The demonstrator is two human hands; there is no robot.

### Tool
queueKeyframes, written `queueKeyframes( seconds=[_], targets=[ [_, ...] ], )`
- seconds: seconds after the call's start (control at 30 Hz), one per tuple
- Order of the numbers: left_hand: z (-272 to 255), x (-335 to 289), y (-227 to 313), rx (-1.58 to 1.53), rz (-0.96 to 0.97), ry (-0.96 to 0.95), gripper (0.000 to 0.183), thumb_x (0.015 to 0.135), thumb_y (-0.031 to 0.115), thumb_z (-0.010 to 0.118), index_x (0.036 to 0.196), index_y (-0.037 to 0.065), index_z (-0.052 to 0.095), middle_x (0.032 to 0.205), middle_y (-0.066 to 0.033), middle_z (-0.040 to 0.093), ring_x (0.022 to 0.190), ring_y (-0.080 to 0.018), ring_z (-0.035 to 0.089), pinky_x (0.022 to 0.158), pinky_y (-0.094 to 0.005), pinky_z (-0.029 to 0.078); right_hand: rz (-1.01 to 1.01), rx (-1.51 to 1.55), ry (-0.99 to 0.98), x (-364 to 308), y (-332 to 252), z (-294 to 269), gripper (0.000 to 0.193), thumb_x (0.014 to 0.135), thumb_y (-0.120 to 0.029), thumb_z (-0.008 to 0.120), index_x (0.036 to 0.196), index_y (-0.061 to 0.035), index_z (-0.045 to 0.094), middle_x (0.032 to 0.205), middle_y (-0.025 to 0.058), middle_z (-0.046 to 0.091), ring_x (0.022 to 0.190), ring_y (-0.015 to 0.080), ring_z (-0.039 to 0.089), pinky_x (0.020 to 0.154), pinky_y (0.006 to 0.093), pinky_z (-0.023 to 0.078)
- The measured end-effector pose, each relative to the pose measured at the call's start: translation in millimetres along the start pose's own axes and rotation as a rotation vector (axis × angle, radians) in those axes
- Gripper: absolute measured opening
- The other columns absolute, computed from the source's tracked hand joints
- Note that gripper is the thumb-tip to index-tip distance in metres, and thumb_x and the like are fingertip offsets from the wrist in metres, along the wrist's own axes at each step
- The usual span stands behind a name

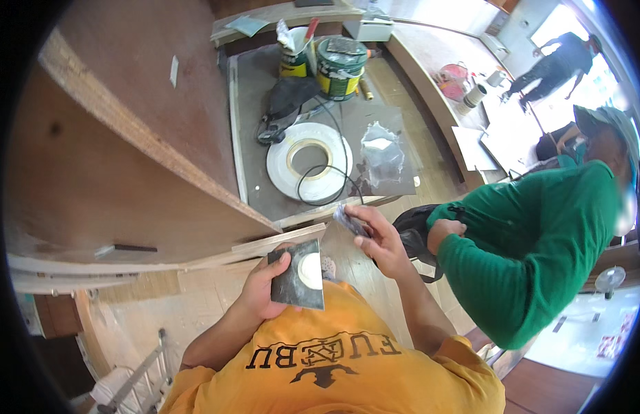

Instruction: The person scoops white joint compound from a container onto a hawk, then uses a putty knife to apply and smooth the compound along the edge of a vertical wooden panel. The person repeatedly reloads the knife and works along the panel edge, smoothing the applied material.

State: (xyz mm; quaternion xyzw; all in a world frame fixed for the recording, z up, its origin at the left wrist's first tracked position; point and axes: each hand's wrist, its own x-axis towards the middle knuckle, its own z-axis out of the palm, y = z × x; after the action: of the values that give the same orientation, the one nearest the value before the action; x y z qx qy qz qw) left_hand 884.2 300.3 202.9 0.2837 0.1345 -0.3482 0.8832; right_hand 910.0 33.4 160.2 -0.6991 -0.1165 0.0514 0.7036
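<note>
My left hand [262, 284] grips a dark square plate [290, 284], thumb on top of its near-left side. A round dollop of white paste [310, 270] sits by the plate's right edge. To the right, my right hand [385, 245] is closed around a small greyish, partly see-through piece [349, 222], held between thumb and fingers; its exact kind cannot be made out. The two hands are apart, in front of my orange shirt. Just beyond them, a large white roll [282, 162] lies flat on a dark board, with a thin black cable [340, 134] looped over it.
Two green-and-yellow buckets [337, 72] stand on the dark board [254, 183], near a black bag [292, 96]. White residue [382, 152] smears its right part. A person in a green sleeve [534, 241] is close on my right. Wooden panels [147, 165] rise at left. Another person stands far right.
</note>
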Motion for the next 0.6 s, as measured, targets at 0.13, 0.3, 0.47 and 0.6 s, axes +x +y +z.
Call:
queueKeyframes(
  seconds=[0.13,0.3,0.47,0.6],
  targets=[
    [-8.0,4.7,-6.2,0.005,-0.065,-0.039,0.031,0.099,0.028,0.058,0.12,0.007,0.051,0.112,-0.01,0.063,0.098,-0.0224,0.066,0.077,-0.0382,0.058,0.05,0.59,0.246,7.1,2.3,5.7,0.047,0.1,-0.022,0.048,0.143,-0.0028,0.043,0.141,0.0132,0.052,0.131,0.0267,0.05,0.108,0.0435,0.04],
    [-9.8,-0.3,-1.9,0.052,-0.153,-0.191,0.027,0.099,0.026,0.059,0.115,0.005,0.054,0.11,-0.0089,0.064,0.101,-0.0209,0.064,0.091,-0.0377,0.052,0.019,1.131,0.339,-27.7,-29.3,45.4,0.049,0.1,-0.035,0.047,0.14,-0.0054,0.043,0.139,0.0147,0.053,0.13,0.0286,0.052,0.106,0.0532,0.042],
    [-13.4,-12.7,8.4,0.119,-0.33,-0.284,0.027,0.1,0.025,0.057,0.116,0.004,0.054,0.109,-0.0096,0.065,0.101,-0.0221,0.065,0.089,-0.0385,0.053,-0.032,1.029,0.468,-89.3,-24.8,89.6,0.049,0.1,-0.032,0.045,0.142,-0.0076,0.043,0.142,0.0143,0.052,0.132,0.0328,0.05,0.109,0.0587,0.038],
    [-29.2,-30.5,12.6,0.212,-0.539,-0.392,0.026,0.1,0.025,0.056,0.116,0.004,0.055,0.11,-0.0103,0.065,0.101,-0.0221,0.065,0.089,-0.0386,0.054,-0.129,1.032,0.772,-150.3,-21.1,148.1,0.046,0.1,-0.031,0.047,0.14,-0.0089,0.045,0.141,0.0132,0.054,0.131,0.0316,0.051,0.108,0.0584,0.039]
  ],
)
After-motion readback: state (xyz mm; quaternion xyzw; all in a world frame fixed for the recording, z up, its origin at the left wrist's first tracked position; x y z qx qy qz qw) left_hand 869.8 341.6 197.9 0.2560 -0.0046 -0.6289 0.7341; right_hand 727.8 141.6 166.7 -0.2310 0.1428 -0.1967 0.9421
